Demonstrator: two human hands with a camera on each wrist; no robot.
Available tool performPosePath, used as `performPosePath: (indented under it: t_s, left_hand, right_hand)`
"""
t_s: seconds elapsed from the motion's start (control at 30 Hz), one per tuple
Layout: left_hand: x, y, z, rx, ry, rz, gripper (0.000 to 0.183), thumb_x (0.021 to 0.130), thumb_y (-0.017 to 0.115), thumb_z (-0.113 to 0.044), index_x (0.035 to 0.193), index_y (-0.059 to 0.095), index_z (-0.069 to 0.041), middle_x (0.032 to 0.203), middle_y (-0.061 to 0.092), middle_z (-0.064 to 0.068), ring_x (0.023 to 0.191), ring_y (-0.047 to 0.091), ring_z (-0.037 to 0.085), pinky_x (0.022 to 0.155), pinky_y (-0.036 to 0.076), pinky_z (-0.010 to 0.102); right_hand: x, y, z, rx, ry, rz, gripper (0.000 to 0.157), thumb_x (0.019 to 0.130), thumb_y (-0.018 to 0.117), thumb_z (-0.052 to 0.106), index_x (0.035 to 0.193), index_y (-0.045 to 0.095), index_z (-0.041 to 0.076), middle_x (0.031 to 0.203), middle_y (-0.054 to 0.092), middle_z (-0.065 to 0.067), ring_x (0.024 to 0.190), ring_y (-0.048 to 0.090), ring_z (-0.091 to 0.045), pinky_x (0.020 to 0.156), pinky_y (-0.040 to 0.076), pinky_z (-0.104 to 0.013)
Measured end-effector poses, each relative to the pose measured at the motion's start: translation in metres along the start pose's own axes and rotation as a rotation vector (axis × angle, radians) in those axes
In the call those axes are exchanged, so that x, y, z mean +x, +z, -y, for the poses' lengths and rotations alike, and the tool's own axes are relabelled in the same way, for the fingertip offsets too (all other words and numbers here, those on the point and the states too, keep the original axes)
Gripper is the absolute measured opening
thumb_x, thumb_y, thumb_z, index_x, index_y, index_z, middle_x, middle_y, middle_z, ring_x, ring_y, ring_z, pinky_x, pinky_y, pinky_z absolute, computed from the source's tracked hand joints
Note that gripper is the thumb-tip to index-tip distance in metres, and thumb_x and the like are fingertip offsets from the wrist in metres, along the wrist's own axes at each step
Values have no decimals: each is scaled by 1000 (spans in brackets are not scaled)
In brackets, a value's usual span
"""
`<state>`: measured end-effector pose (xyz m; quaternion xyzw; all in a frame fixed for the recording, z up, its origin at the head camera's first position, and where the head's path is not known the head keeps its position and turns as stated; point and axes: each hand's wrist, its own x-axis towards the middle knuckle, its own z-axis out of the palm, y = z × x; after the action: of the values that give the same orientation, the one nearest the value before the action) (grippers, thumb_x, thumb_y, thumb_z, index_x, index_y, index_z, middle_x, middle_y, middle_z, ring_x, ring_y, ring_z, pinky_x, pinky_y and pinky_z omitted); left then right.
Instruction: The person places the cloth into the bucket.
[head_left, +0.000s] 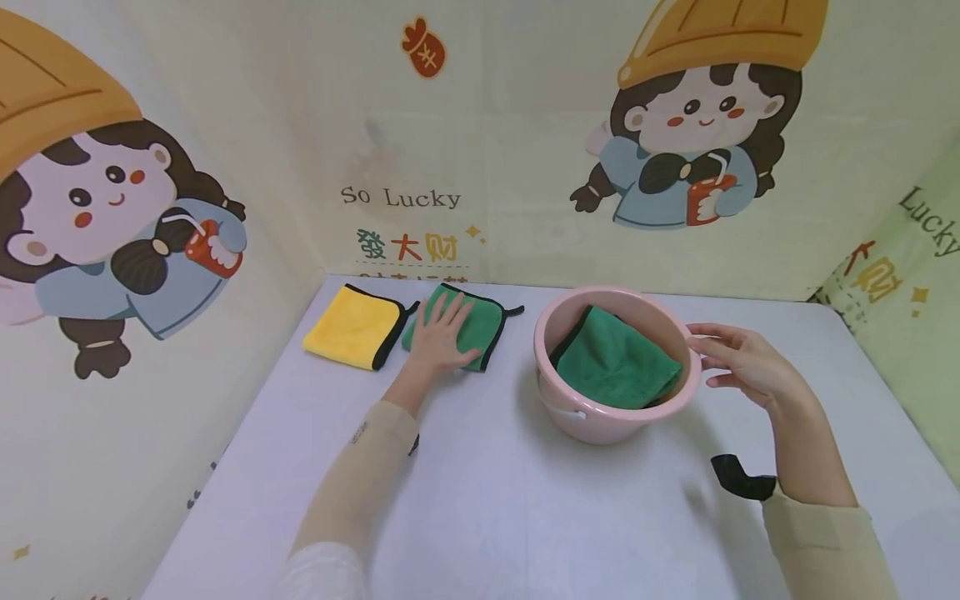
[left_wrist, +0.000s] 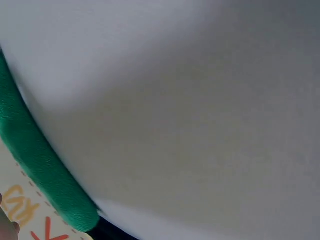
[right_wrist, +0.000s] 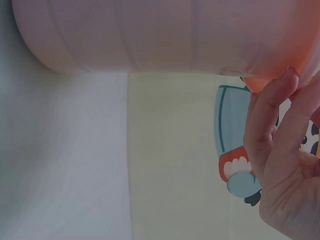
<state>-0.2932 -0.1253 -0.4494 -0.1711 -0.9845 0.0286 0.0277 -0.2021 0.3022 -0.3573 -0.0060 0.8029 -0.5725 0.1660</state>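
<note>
My left hand [head_left: 438, 340] lies palm down with its fingers spread on a folded green cloth [head_left: 486, 321] with black edging and a loop. In the left wrist view, only the edge of the green cloth [left_wrist: 42, 160] and a sliver of the hand show. A pink bucket [head_left: 600, 427] stands upright to the right, with another green cloth [head_left: 617, 358] inside it. At the bucket's right rim, my right hand [head_left: 753, 367] pinches the edge with its fingertips. The right wrist view has the right hand [right_wrist: 287, 165] beside the bucket's wall [right_wrist: 150, 35], fingers bent.
A folded yellow cloth [head_left: 352, 325] with black edging lies left of the green one on the white table [head_left: 525, 517]. The bucket's white handle [head_left: 558, 408] hangs down at its front. Printed cloth walls [head_left: 517, 167] enclose the table at the back and sides.
</note>
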Motion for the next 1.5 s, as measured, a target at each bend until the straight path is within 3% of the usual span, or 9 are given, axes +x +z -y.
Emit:
performPosePath:
  t_s: [0.23, 0.33, 0.63, 1.1, 1.5]
  left_hand:
    - [-1, 13, 10, 93, 19, 85, 87, 80, 42, -68, 147, 13, -22, 154, 7, 2, 139, 7, 29, 109, 6, 55]
    - [-1, 17, 10, 93, 10, 113, 87, 80, 42, -68, 147, 13, -22, 153, 7, 3, 139, 8, 29, 109, 7, 55]
    - [1, 23, 6, -79, -34, 141, 83, 78, 52, -59, 146, 21, -21, 150, 20, 7, 136, 17, 32, 108, 6, 58]
    - [7, 26, 4, -133, -55, 65, 56, 91, 52, -34, 141, 32, -18, 143, 33, 8, 129, 29, 33, 108, 12, 56]
    - [11, 29, -4, 3, -54, 32, 44, 94, 51, -28, 135, 37, -21, 135, 40, 7, 123, 35, 35, 107, 18, 52]
  right_hand:
    - [1, 0, 0, -22, 4, 2, 45, 95, 50, 25, 130, 35, 2, 84, 63, 12, 72, 59, -8, 59, 53, -24]
    - [1, 1, 0, -15, 4, 6, 41, 94, 50, 25, 128, 38, 6, 83, 63, 11, 72, 60, -8, 59, 53, -24]
    - [0, 0, -1, -13, -11, 10, 25, 94, 50, 25, 118, 44, 18, 84, 63, 11, 71, 59, -9, 59, 53, -24]
    - [0, -1, -3, -10, -21, 11, 17, 95, 50, 23, 111, 46, 25, 83, 64, 10, 71, 60, -9, 59, 54, -25]
    - [1, 0, -1, -15, -16, 3, 22, 94, 50, 23, 116, 44, 20, 83, 63, 10, 71, 60, -10, 60, 54, -26]
